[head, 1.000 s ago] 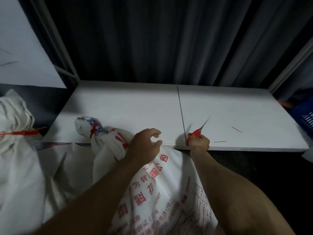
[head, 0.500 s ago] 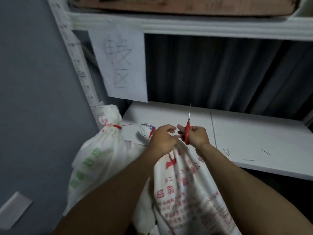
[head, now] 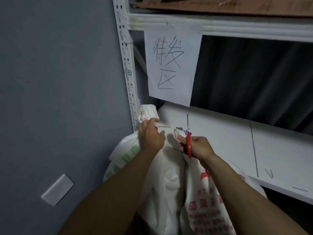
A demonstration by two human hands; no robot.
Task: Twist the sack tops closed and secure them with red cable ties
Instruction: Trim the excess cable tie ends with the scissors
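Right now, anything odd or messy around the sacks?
Two things. A long red cable tie tail sticks out sideways at the neck of the green-printed sack, untrimmed. Thin loose strips lie scattered on the white shelf, at right. The right hand holds scissors, blades up.

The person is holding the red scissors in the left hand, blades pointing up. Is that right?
Not quite. The head view shows the red scissors in the right hand, blades pointing up. The left hand is over at the red cable tie on the leftmost sack.
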